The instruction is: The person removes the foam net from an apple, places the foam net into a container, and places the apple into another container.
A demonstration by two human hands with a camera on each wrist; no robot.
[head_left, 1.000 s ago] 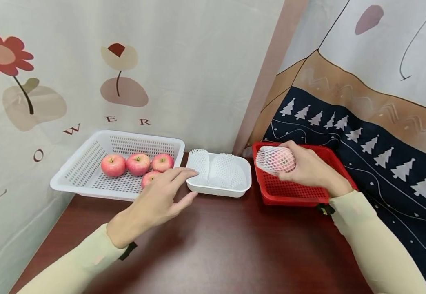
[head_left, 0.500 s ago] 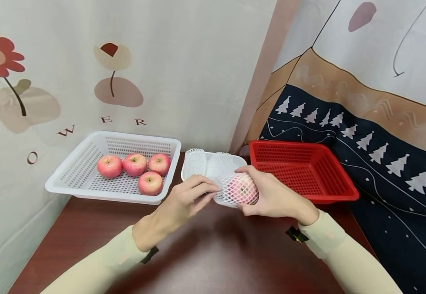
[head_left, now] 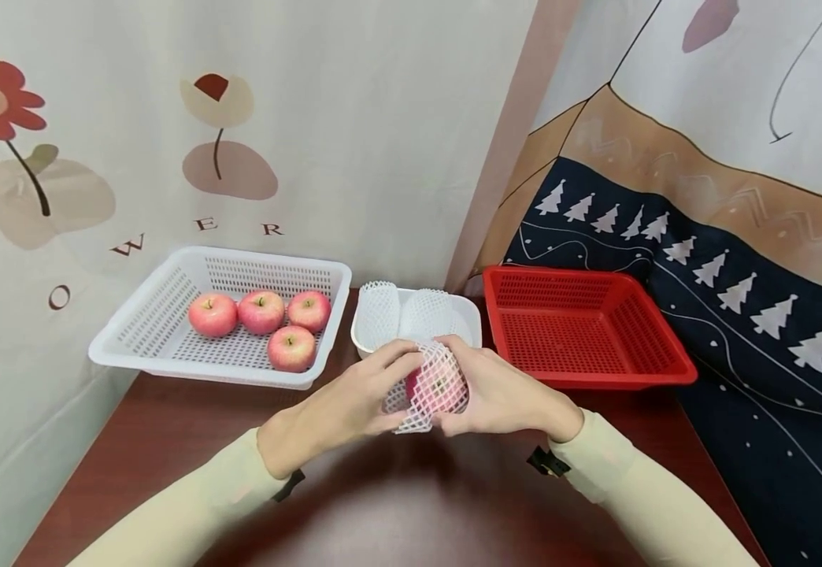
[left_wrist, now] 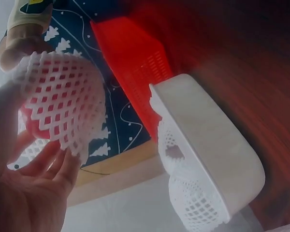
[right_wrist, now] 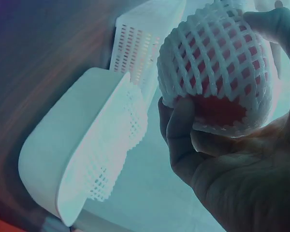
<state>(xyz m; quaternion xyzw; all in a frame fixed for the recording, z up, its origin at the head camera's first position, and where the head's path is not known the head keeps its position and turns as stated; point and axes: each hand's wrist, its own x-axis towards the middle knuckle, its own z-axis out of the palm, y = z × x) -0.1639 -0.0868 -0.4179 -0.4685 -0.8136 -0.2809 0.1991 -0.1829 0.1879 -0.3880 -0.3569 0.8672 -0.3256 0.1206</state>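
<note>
Both hands hold an apple [head_left: 442,387] in a white foam net [left_wrist: 70,92], above the table in front of the white tray. My right hand [head_left: 513,391] grips the netted apple from the right, its thumb and fingers curled round it. My left hand [head_left: 354,402] pinches the foam net from the left; its fingertips lie at the net's open edge in the left wrist view. Bare red skin [right_wrist: 220,110] of the apple shows below part of the net in the right wrist view. The white tray [head_left: 475,319] behind the hands holds foam nets [head_left: 428,313].
On the left stands a white basket [head_left: 124,327] with several bare apples [head_left: 261,312]. A red basket [head_left: 588,378] stands on the right of the brown table [head_left: 411,504]. A printed curtain [head_left: 383,142] hangs close behind the containers.
My right hand has carried the netted apple left from over the red basket to in front of the tray. My left hand has moved right from the white basket and taken hold of the net.
</note>
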